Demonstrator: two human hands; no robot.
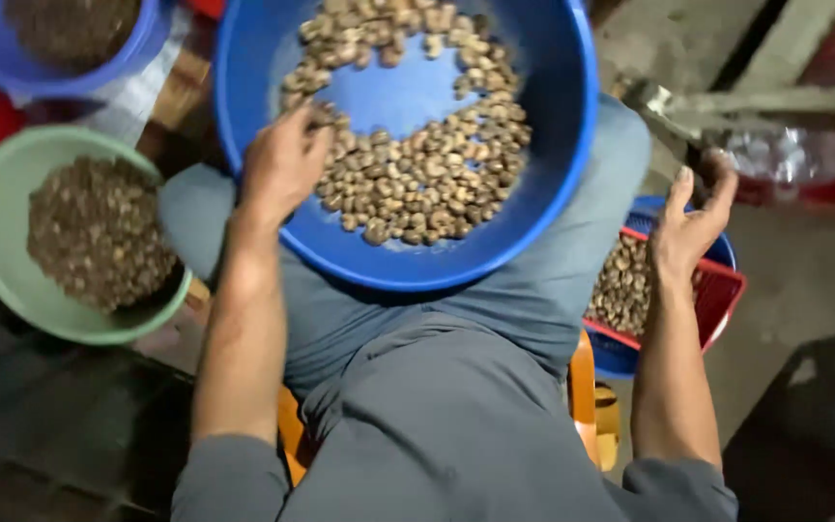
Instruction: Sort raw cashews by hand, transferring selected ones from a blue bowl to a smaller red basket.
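Head view: blue basin [553, 145] of pale nuts [417, 174] at top centre, resting on the lap. Left hand [282, 164] inside it, fingers curled onto the nuts at the left rim; whether any are pinched, cannot tell. Right hand [688, 222] at right, fingers spread and empty, above red basket [722, 290] of nuts. Green bowl [2, 232] of darker bits at left.
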